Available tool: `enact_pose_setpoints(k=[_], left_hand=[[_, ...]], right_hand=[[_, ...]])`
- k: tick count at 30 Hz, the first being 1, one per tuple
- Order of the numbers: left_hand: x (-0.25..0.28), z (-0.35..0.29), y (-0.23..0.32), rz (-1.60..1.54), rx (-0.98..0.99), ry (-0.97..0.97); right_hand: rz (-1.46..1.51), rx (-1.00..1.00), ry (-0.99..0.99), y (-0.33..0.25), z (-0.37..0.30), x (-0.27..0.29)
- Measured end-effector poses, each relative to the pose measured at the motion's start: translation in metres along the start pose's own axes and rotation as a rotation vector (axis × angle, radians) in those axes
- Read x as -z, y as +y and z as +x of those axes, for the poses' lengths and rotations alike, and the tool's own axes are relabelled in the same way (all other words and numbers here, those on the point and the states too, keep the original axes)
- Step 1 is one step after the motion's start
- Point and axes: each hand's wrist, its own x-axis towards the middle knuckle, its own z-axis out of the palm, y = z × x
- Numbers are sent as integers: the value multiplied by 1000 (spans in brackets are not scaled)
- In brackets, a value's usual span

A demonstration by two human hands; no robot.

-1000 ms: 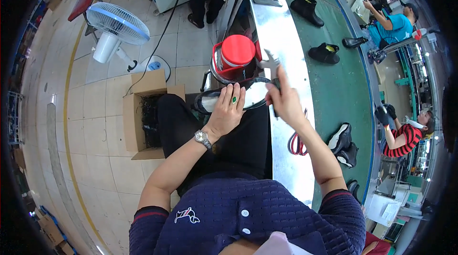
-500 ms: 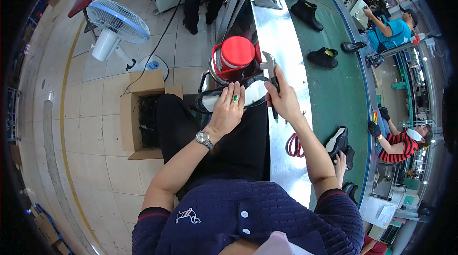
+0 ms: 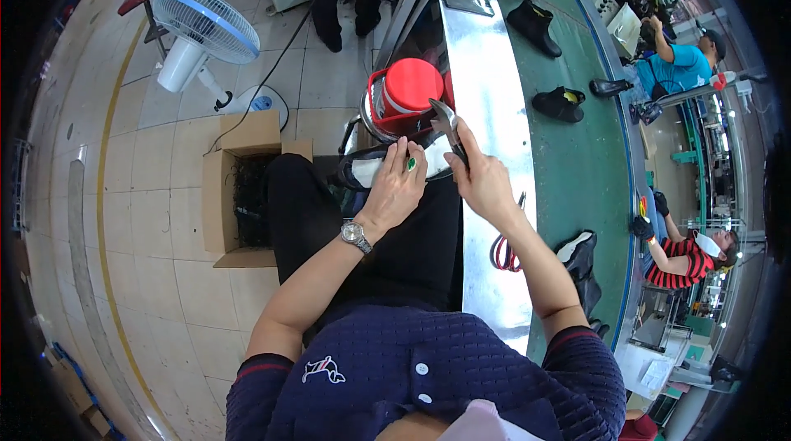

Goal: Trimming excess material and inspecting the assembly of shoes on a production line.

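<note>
Clock directions are off the shoe, 12 = away from the wearer. Black shoe (image 3: 361, 171), white face up, lies crosswise above the lap, long axis roughly 8 to 2. Left hand (image 3: 400, 191) lies over its middle from 6: fingers straight, close together with slight gaps, across the white face. Thumb hidden, can't tell if it pinches. Green-stone ring on a finger, wristwatch (image 3: 353, 233) on that wrist.

Right hand (image 3: 488, 185) at 3-4, wrapped on the dark handle of a claw hammer (image 3: 446, 121): index up along the handle, thumb against it, the other fingers' curl partly hidden. Hammer head sits over the shoe's 2 end; contact can't be told.

Just beside at 12-1: red-lidded container (image 3: 413, 85). At 3: metal bench (image 3: 498, 124). On it, red-and-black loop-handled tool (image 3: 504, 254) at 4; smartphone (image 3: 468, 2) at 1. Beyond the bench, green belt (image 3: 589, 165) with black ankle boots (image 3: 534, 26) at 1-2. Open cardboard box (image 3: 216, 202) at 8, white-and-blue fan (image 3: 206, 25) at 10-11. Two co-workers past the belt: blue shirt (image 3: 682, 72) at 2, red-black striped shirt (image 3: 688, 262) at 4.
</note>
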Motion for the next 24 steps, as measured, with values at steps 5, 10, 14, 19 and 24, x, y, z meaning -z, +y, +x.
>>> enact_pose_setpoints(k=[5, 10, 14, 19, 24], left_hand=[[-3, 3, -1, -17, 15, -8], [11, 6, -1, -117, 102, 18], [30, 3, -10, -92, 262, -243], [34, -8, -9, 88, 129, -171], [23, -15, -10, 216, 58, -127]], right_hand=[[-173, 0, -43, -6, -3, -4], [-81, -63, -52, -13, -4, -8], [-161, 13, -145, -18, -1, -2], [-34, 23, 29, -35, -5, -4], [-253, 30, -69, -44, -4, -9]])
